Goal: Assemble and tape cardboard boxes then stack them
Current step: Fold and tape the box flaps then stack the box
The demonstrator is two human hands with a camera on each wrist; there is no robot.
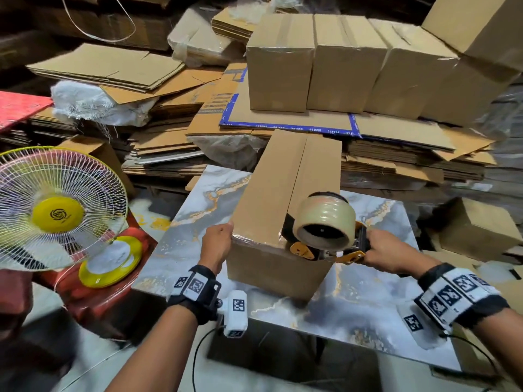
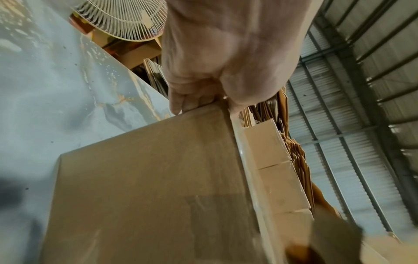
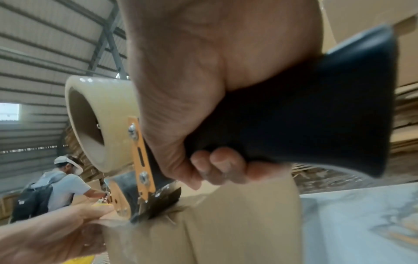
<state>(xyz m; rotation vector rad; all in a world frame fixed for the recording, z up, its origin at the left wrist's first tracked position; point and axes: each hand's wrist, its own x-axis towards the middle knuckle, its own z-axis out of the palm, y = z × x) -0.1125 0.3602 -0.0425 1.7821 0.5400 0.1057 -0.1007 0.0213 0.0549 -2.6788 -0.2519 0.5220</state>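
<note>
A long brown cardboard box (image 1: 277, 210) lies on the marble-patterned table (image 1: 376, 315), its top flaps closed along a centre seam. My left hand (image 1: 216, 243) grips the box's near left corner (image 2: 203, 114), fingers curled over the edge. My right hand (image 1: 387, 254) holds the black handle (image 3: 305, 116) of a tape dispenser (image 1: 325, 230) with a clear tape roll (image 3: 99, 125). The dispenser's blade end (image 3: 156, 205) sits on the box's near top edge at the seam. Several taped boxes (image 1: 334, 63) stand in a row behind.
Stacks of flat cardboard (image 1: 175, 148) fill the space beyond the table. A white and yellow fan (image 1: 56, 210) stands on a red stool at the left. A loose box (image 1: 478, 230) sits at the right. Another person (image 3: 58, 185) works in the distance.
</note>
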